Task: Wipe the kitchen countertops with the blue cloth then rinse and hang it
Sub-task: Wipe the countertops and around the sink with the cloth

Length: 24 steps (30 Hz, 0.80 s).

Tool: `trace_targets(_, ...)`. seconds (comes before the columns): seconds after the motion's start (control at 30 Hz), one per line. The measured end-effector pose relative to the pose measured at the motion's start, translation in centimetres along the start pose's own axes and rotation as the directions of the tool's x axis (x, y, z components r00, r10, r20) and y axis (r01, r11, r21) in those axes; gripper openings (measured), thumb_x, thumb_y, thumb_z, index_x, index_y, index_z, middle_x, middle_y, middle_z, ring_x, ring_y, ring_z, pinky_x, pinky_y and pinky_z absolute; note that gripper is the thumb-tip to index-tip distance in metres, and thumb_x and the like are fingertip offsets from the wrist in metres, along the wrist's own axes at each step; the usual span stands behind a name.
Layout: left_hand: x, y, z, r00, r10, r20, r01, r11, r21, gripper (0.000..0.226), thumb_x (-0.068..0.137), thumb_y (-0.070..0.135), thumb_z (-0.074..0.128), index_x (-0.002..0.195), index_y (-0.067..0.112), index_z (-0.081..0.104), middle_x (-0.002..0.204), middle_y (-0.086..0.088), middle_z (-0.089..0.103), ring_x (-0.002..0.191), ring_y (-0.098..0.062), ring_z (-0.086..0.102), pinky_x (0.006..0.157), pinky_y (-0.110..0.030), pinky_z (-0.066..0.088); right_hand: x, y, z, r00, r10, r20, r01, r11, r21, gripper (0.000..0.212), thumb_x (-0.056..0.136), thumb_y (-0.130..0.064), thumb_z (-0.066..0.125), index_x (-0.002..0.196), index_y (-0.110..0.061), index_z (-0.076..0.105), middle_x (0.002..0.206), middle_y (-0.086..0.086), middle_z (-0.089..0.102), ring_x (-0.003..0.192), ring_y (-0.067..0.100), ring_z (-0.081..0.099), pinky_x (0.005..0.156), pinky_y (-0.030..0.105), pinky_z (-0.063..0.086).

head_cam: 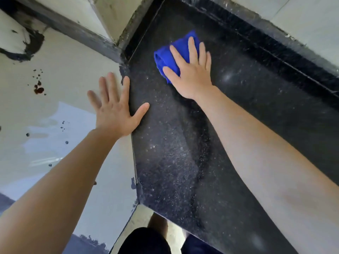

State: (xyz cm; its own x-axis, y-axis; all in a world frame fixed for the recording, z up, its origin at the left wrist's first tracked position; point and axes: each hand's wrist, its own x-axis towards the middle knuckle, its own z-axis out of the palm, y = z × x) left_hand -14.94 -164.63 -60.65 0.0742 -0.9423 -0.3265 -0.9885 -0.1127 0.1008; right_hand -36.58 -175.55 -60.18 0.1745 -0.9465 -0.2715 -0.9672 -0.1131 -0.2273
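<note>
The right hand (192,76) lies flat on top of the blue cloth (166,58). Its fingers are straight and spread a little. They press down on the cloth and do not curl round it. The thumb lies on the cloth too. The cloth is bunched up, and it pokes out past the fingertips and beside the thumb.

The cloth sits on the black countertop (179,162), near the far corner. The countertop is dark and shiny, with lots of tiny white specks. A wet-looking dark streak runs down the middle of it, toward the person.

Along the back of the countertop there is a raised black ledge (275,52). Behind the ledge is a pale wall (302,17). The cloth is close to the ledge but is not touching it. On the right of the hand there is a lot of bare countertop.

The left side of the countertop ends at a white surface (55,74). It has black smears near the top and some small red-brown spots (38,89).

The left hand (114,114) is wide open, with all its fingers spread. It holds nothing. Its palm and fingers are over the white surface, and its thumb reaches across the edge onto the black countertop. I cannot tell if it is pressing on the surface.

Both arms are bare and stretched forward. The right arm goes across the countertop to the cloth. At the bottom are the person's dark clothes (145,241).
</note>
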Motion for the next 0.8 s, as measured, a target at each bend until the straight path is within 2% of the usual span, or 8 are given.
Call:
trace_targets(0.1,0.1,0.1,-0.1,1.000,-0.004,0.006,0.003,1.000,0.011,0.094,0.085,0.086,0.008,0.157,0.030,-0.011,0.166,-0.011,-0.019,0.152,-0.033,-0.020,0.117,-0.066,-0.007,4.6,-2.6,-0.4,1.000,0.023,-0.020,-0.023,1.000,-0.021,0.068,0.100,-0.066,0.022,0.161,-0.038,0.010,0.169,0.014,-0.008,0.153,0.043,-0.008,0.124,0.055,-0.003)
trace_targets(0.17,0.0,0.0,0.0,1.000,0.000,0.014,0.000,1.000,0.018,0.093,0.086,0.085,0.009,0.158,0.029,-0.012,0.165,-0.011,-0.020,0.152,-0.033,-0.021,0.117,-0.066,-0.008,4.1,-3.1,0.2,0.998,0.026,-0.063,-0.028,0.999,-0.037,0.067,0.101,-0.064,0.021,0.161,-0.036,0.012,0.169,0.016,-0.004,0.154,0.043,-0.005,0.124,0.055,0.000)
trace_targets(0.27,-0.2,-0.1,0.1,1.000,0.001,0.025,-0.001,1.000,0.002,0.093,0.087,0.085,0.010,0.158,0.029,-0.013,0.165,-0.011,-0.021,0.151,-0.033,-0.022,0.117,-0.066,-0.009,-0.9,-1.5,1.4,0.986,-0.133,-0.098,0.128,0.990,-0.056,0.066,0.101,-0.063,0.025,0.160,-0.033,0.022,0.169,0.015,0.005,0.154,0.042,0.001,0.125,0.054,0.004)
trace_targets(0.33,-0.1,-0.2,0.0,0.999,0.011,0.035,-0.011,1.000,-0.002,0.093,0.087,0.084,0.009,0.158,0.029,-0.014,0.165,-0.011,-0.023,0.151,-0.033,-0.023,0.117,-0.066,-0.010,-4.9,1.9,1.9,0.962,-0.260,-0.081,0.253,0.964,-0.087,0.063,0.102,-0.061,0.030,0.158,-0.032,0.028,0.169,0.013,0.009,0.155,0.040,0.004,0.125,0.053,0.005)
trace_targets(0.37,-0.1,-0.2,0.0,0.999,0.016,0.039,-0.016,1.000,0.000,0.092,0.087,0.084,0.008,0.157,0.029,-0.014,0.164,-0.011,-0.023,0.151,-0.034,-0.024,0.117,-0.066,-0.010,-6.4,4.1,1.7,0.959,-0.275,-0.069,0.268,0.958,-0.101,0.062,0.103,-0.060,0.031,0.158,-0.032,0.030,0.169,0.012,0.009,0.155,0.040,0.003,0.125,0.053,0.003)
trace_targets(0.47,-0.2,-0.2,0.0,0.999,0.024,0.031,-0.024,1.000,0.002,0.090,0.089,0.082,0.008,0.157,0.028,-0.014,0.164,-0.011,-0.024,0.150,-0.034,-0.024,0.116,-0.067,-0.010,-7.7,9.3,0.4,0.991,-0.121,-0.064,0.111,0.984,-0.142,0.062,0.104,-0.060,0.028,0.159,-0.031,0.027,0.169,0.011,0.007,0.154,0.041,0.001,0.125,0.054,-0.001)
trace_targets(0.57,-0.1,-0.1,-0.1,0.999,0.027,0.038,-0.028,1.000,0.006,0.090,0.089,0.082,0.006,0.157,0.027,-0.016,0.164,-0.012,-0.025,0.150,-0.034,-0.026,0.116,-0.067,-0.011,-4.1,9.6,-0.9,0.997,-0.008,-0.077,-0.002,0.992,-0.129,0.061,0.106,-0.056,0.025,0.160,-0.027,0.023,0.169,0.014,0.005,0.155,0.038,0.000,0.126,0.050,0.000)
trace_targets(0.8,0.0,0.0,-0.4,0.997,0.027,0.068,-0.028,0.999,0.027,0.091,0.088,0.082,0.003,0.157,0.026,-0.018,0.163,-0.013,-0.026,0.149,-0.036,-0.026,0.116,-0.068,-0.008,9.3,0.3,-3.1,0.986,-0.049,-0.157,0.024,0.987,-0.156,0.062,0.106,-0.052,0.019,0.161,-0.024,0.019,0.168,0.013,0.011,0.154,0.040,0.005,0.125,0.046,0.004)
